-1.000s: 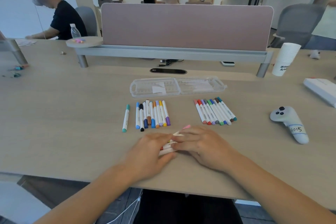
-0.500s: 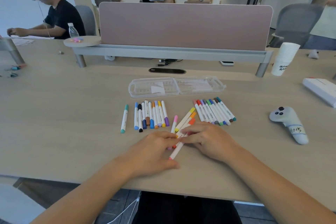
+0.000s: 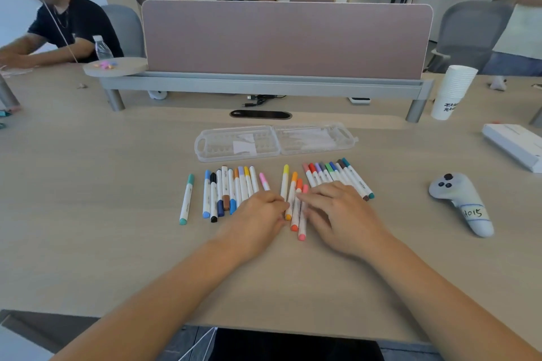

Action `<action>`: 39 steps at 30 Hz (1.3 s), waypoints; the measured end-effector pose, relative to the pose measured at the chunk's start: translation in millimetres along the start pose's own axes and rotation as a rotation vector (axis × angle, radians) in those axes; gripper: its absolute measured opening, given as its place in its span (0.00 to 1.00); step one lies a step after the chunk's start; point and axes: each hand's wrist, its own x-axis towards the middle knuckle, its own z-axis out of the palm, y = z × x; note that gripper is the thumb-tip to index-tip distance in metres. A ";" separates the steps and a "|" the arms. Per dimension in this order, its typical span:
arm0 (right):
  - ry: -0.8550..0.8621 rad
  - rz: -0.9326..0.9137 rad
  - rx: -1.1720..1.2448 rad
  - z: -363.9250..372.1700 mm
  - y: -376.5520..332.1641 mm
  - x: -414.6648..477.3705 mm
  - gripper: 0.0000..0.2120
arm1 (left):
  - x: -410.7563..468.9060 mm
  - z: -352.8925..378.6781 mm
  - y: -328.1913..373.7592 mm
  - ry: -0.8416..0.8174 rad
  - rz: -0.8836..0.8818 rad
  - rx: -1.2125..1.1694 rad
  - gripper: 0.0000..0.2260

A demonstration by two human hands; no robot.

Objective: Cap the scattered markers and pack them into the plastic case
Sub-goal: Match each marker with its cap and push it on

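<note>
Warm-coloured capped markers point(image 3: 292, 190) lie in a fan before the open plastic case point(image 3: 274, 142), the left hand point(image 3: 258, 214) and right hand point(image 3: 337, 211) resting loose-fingered against them, apparently lining them up; next, a bundle needs pinching and lifting into the case.

One wide-angle view, worn on the person's head, faces forward and down across the pale wooden surface point(image 3: 88, 243). Its near edge lies close below; the clear plastic case point(image 3: 308, 142) sits mid-frame, the dusty-pink upright divider panel point(image 3: 287, 38) beyond.
</note>
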 end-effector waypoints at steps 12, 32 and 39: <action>-0.343 -0.008 -0.008 -4.0 12.7 14.0 0.25 | 30.9 5.3 -30.9 -0.180 0.072 -0.001 0.28; -0.404 -0.070 -0.025 5.2 11.1 35.3 0.27 | 22.8 -0.6 -52.7 -0.135 -0.036 -0.161 0.46; -0.445 -0.093 0.115 3.8 -28.4 62.0 0.32 | -9.5 -24.0 -99.1 -0.096 -0.187 -0.074 0.55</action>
